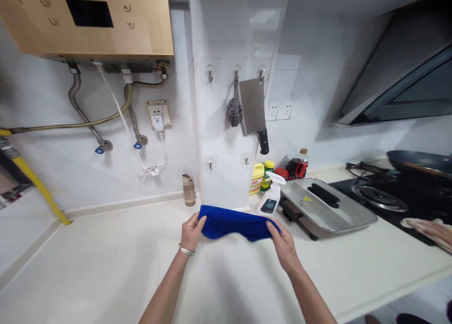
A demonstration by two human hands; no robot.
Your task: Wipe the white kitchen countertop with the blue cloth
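A blue cloth is stretched between my two hands above the white countertop. My left hand pinches its left end, thumb on the near side. At the right end, my right hand grips a corner in the same way. The cloth's lower edge sags in a wavy line. Just behind its right half stands a white spray bottle. A brown translucent bottle is beyond my left hand, against the wall.
An electric pan with a glass lid sits right of my right hand. Behind the spray bottle are a yellow jug and jars. A cleaver and steel scourer hang on hooks. Another person's hand with a cloth is by the stove.
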